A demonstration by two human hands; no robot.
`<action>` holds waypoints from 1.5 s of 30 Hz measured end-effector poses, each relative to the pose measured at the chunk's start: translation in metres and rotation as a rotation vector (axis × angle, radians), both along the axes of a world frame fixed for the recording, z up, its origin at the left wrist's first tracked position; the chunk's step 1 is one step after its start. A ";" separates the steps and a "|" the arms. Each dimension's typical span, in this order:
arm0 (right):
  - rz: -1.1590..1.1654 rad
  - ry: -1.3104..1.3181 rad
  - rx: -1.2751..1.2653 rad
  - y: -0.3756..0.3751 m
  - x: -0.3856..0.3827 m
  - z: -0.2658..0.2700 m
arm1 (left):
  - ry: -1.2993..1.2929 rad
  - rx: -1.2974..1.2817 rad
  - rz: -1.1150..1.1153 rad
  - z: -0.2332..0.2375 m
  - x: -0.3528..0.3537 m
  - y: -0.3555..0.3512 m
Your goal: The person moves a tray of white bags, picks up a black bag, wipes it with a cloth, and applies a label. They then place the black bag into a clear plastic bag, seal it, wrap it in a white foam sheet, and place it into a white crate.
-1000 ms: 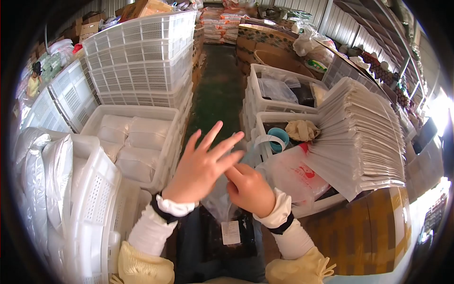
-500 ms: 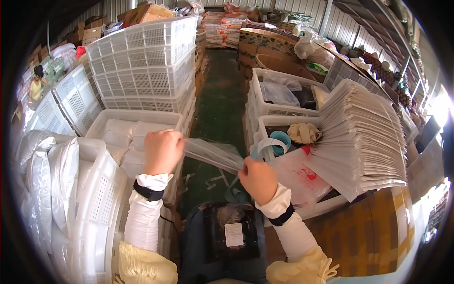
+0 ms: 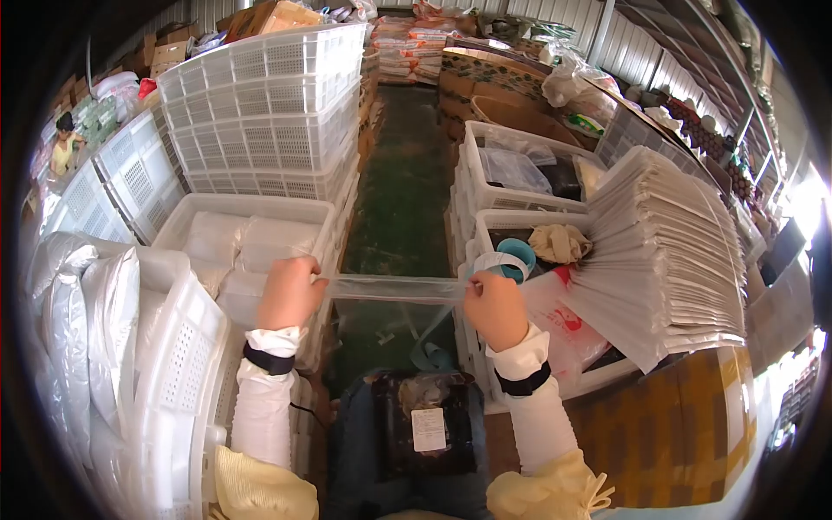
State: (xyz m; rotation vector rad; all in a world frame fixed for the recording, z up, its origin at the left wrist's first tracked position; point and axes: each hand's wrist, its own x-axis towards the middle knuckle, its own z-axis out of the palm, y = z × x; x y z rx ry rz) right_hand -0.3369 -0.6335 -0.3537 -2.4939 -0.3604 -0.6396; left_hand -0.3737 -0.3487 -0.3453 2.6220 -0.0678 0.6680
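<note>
A narrow band of clear plastic film (image 3: 394,289) is stretched level between my two hands, above the dark green floor. My left hand (image 3: 290,292) pinches its left end, close to the crate of wrapped packs. At the other end, my right hand (image 3: 497,305) grips the film with curled fingers, just below a roll of white and light-blue tape (image 3: 511,260). A black wrapped package (image 3: 394,438) with a white paper label (image 3: 428,431) lies on my lap, below the film.
To the left stand stacked white crates (image 3: 260,113) and a crate of silvery packs (image 3: 113,303). Right of me, a fanned stack of white sheets or sleeves (image 3: 667,251) leans over a crate beside a taped carton (image 3: 659,433). A person (image 3: 65,147) is at far left.
The plastic film went from slanting and loose to level and taut. My left hand moved slightly down; my right hand moved up and to the right.
</note>
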 end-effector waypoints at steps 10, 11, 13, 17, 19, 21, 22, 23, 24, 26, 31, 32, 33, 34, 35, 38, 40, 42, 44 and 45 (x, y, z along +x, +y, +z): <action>0.233 0.094 0.015 0.003 -0.032 -0.013 | 0.365 -0.706 -0.020 -0.012 0.010 -0.011; 0.259 0.087 0.127 0.004 -0.045 -0.012 | 0.231 -0.739 0.027 -0.023 0.013 -0.005; 0.307 0.083 0.353 0.007 -0.074 -0.019 | -0.088 -0.879 0.173 -0.024 0.006 -0.004; -0.004 0.551 -0.208 -0.024 -0.133 -0.044 | 0.237 -0.655 0.090 -0.080 -0.016 0.001; 0.066 0.443 -0.228 -0.046 -0.152 -0.085 | 0.393 -1.023 0.137 -0.089 -0.046 -0.011; 0.165 0.569 -0.190 -0.055 -0.155 -0.103 | 0.407 -1.404 0.002 -0.123 -0.075 -0.021; 0.206 0.599 0.084 -0.054 -0.156 -0.120 | 0.485 -1.434 -0.007 -0.119 -0.095 -0.036; 0.244 0.622 0.359 -0.052 -0.158 -0.147 | 0.642 -1.522 -0.006 -0.097 -0.113 -0.056; 0.281 0.633 0.632 -0.049 -0.158 -0.162 | 0.750 -1.662 -0.079 -0.101 -0.125 -0.066; 0.250 0.592 0.535 -0.040 -0.160 -0.156 | 0.626 -1.731 -0.118 -0.107 -0.142 -0.087; 0.227 0.841 1.090 -0.036 -0.178 -0.130 | 0.512 -1.767 -0.197 -0.123 -0.146 -0.094; 0.279 0.924 1.181 -0.035 -0.177 -0.129 | 0.515 -1.785 -0.231 -0.125 -0.146 -0.093; 0.330 1.008 1.271 -0.033 -0.176 -0.127 | 0.526 -1.767 -0.236 -0.126 -0.145 -0.091; 0.381 1.092 1.361 -0.032 -0.175 -0.126 | 0.538 -1.749 -0.241 -0.128 -0.146 -0.090; 0.373 1.241 1.425 -0.035 -0.171 -0.127 | 0.544 -1.732 -0.248 -0.128 -0.145 -0.088; 0.394 1.455 1.622 -0.035 -0.168 -0.135 | 0.658 -1.645 -0.267 -0.120 -0.143 -0.079; 0.369 1.350 1.648 -0.030 -0.176 -0.133 | 0.747 -1.570 -0.171 -0.106 -0.136 -0.066; 0.327 1.239 1.718 -0.032 -0.190 -0.137 | 0.694 -1.300 -0.107 -0.101 -0.129 -0.051; 0.322 1.179 1.782 -0.039 -0.205 -0.145 | 0.495 -1.164 -0.151 -0.109 -0.123 -0.041; 0.297 1.130 1.816 -0.040 -0.214 -0.138 | 0.504 -0.804 -0.071 -0.092 -0.120 -0.034</action>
